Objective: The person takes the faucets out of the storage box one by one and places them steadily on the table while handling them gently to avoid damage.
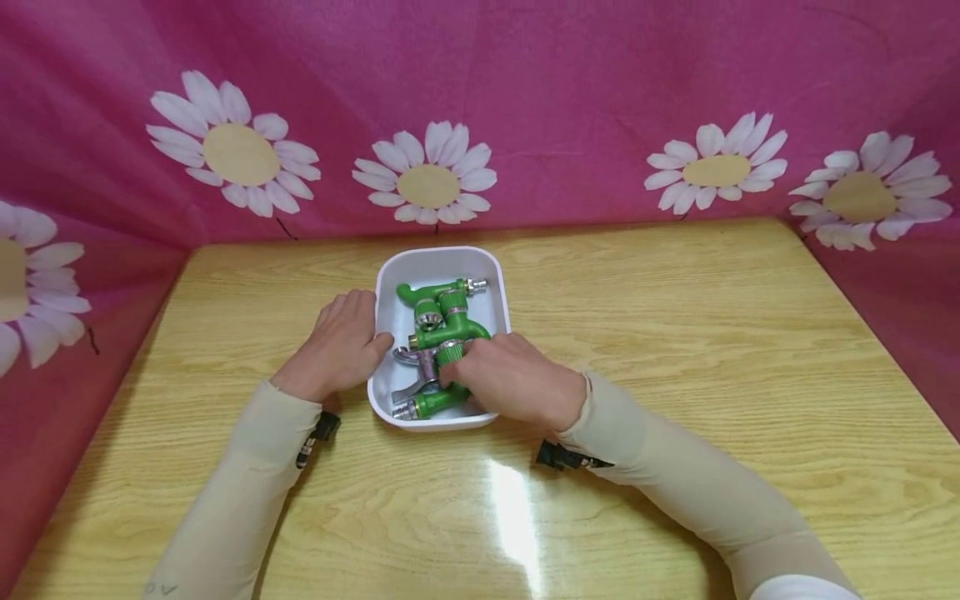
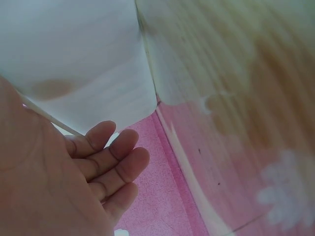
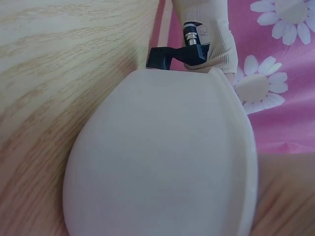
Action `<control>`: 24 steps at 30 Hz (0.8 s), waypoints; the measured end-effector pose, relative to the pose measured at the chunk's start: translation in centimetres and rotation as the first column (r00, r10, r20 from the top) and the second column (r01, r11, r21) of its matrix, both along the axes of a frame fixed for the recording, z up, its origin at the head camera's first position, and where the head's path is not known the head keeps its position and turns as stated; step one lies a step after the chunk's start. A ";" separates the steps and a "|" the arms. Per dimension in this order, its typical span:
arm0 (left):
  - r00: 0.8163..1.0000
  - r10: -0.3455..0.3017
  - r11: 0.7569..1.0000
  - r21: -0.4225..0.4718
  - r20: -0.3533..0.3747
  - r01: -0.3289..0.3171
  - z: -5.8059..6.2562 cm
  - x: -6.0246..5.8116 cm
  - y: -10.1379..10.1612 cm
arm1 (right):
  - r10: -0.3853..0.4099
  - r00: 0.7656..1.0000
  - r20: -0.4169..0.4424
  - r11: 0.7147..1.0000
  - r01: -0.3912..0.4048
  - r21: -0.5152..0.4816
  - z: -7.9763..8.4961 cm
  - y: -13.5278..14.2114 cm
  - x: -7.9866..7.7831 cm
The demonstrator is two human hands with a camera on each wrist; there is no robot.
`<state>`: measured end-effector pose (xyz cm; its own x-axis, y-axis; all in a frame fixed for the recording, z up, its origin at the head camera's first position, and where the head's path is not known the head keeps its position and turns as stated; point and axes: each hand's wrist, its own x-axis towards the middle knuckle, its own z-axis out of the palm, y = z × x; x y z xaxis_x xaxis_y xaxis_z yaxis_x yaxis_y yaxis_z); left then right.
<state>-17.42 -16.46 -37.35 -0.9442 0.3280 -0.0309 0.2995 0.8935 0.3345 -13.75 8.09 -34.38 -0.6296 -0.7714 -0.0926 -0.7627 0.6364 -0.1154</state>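
A white plastic tub [image 1: 386, 287] stands on the table and holds several green taps [image 1: 450, 333] with chrome fittings. My left hand [image 1: 337, 346] grips its left rim, thumb over the edge. In the left wrist view, the fingers [image 2: 123, 164] are loosely bent beside the tub's outer wall [image 2: 83, 59]. My right hand [image 1: 510, 379] reaches over the right rim, its curled fingers on the lowest green tap [image 1: 442, 402]; the hand partly covers that tap. Beside it lies a chrome lever [image 1: 425, 367]. In the right wrist view, the tub's outer wall [image 3: 157, 157] fills the middle.
The wood-grain table [image 1: 675, 333] extends around the tub on all sides. Pink cloth [image 1: 570, 108] with large white daisies hangs along the back and both sides. A small black camera [image 1: 322, 429] sits on the left wrist, another camera [image 1: 562, 456] on the right.
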 end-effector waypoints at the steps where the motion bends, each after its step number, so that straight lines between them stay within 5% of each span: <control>1: 1.000 0.001 1.000 0.000 0.001 -0.001 0.0 0.0 0.0 | 0.001 1.000 -0.011 1.000 -0.001 0.002 0.0 0.0 0.1; 24: 1.000 0.001 1.000 0.004 0.005 -0.001 -0.1 0.0 0.0 | 0.041 0.996 -0.080 0.999 -0.040 0.007 -0.2 0.3 0.2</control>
